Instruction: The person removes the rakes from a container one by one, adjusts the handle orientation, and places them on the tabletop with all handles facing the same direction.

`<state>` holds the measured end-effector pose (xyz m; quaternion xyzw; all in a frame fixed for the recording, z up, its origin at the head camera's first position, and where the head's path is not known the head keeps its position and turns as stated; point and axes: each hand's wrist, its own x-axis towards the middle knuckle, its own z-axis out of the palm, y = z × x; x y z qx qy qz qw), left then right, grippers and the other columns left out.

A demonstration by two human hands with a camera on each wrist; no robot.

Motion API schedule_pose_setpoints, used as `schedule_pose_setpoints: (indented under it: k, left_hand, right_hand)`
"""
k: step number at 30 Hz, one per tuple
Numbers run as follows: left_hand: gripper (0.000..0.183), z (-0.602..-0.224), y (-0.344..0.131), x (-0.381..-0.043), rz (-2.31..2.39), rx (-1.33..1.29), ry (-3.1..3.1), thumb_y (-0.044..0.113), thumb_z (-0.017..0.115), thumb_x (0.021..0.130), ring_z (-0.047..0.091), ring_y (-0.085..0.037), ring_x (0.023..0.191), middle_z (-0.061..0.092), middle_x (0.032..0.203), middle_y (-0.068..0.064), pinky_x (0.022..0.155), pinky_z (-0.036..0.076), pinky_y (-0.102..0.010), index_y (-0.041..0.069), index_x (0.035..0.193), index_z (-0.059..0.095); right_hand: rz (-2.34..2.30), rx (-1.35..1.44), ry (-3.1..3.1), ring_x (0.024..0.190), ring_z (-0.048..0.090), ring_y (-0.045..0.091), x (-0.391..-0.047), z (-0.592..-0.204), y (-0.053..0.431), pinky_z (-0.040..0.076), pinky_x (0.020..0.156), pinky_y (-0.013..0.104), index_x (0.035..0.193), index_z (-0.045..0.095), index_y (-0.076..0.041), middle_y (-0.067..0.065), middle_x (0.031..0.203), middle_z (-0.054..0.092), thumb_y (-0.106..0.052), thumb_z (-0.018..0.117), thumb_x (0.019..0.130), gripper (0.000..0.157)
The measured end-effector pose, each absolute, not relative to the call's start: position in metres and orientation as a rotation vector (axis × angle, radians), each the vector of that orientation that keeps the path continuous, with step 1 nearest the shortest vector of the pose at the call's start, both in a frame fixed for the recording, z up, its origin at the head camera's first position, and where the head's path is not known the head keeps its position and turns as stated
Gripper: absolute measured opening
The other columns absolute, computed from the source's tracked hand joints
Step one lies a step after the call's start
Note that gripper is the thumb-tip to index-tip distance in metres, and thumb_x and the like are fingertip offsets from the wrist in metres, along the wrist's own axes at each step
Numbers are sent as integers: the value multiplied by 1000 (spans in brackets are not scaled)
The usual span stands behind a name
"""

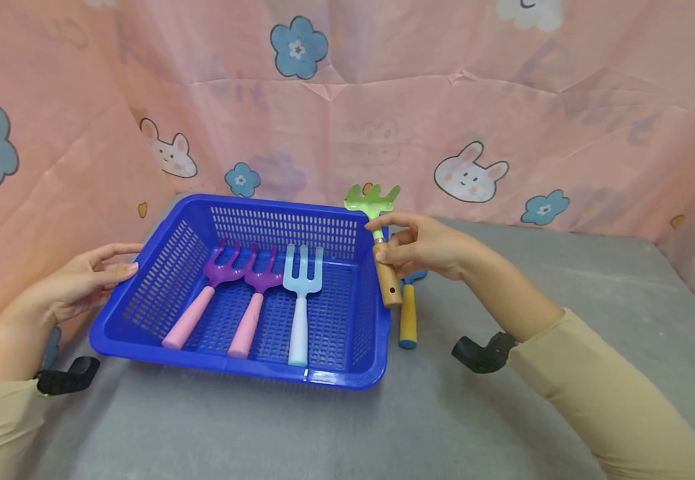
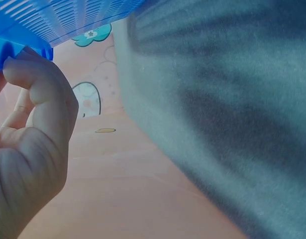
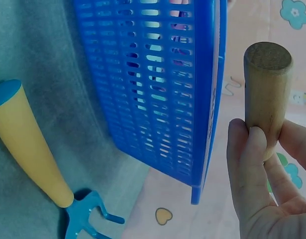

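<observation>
My right hand (image 1: pixel 428 247) pinches the wooden handle of a green-headed garden hand rake (image 1: pixel 388 277) above the right rim of a blue plastic basket (image 1: pixel 233 371). In the right wrist view, thumb and fingers close round that wooden handle (image 3: pixel 268 84). The basket's left rim is held by my left hand (image 1: pixel 86 277), its fingertips at the edge in the left wrist view. Inside the basket lie two purple-headed hand forks with pink handles (image 1: pixel 188 319) (image 1: pixel 247 327) and a light-blue hand fork (image 1: pixel 299 320), side by side with tines toward the back.
Beside the basket's right wall, a blue-headed hand fork with a yellow handle (image 1: pixel 408 317) lies on the grey tabletop (image 1: pixel 551 287). A pink printed cloth (image 1: pixel 395 100) hangs along the back and sides. Black wrist mounts (image 1: pixel 484 353) sit on both wrists.
</observation>
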<state>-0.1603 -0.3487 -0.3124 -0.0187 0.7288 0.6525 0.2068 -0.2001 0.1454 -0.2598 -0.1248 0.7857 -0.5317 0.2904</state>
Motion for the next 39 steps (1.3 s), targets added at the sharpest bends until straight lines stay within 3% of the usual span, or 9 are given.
schedule_pose_setpoints:
  k: [9, 39]
  left_hand:
    - [26, -314, -350, -161, 1725, -68, 2124, 14, 51, 97, 68, -17, 81, 68, 93, 4, 67, 57, -36, 32, 114, 45]
    - [26, -312, -348, -158, 1818, -79, 2027, 11, 49, 97, 68, -18, 79, 69, 91, 1, 64, 57, -34, 34, 110, 52]
  right_hand:
    - [-1422, -357, 2101, 81, 61, 24, -198, -256, 154, 54, 78, 42, 137, 38, -6, 13, 89, 56, -7, 62, 89, 54]
    - [-1460, -252, 2145, 82, 61, 23, -189, -264, 203, 53, 81, 45, 137, 39, -7, 12, 92, 59, -9, 64, 88, 55]
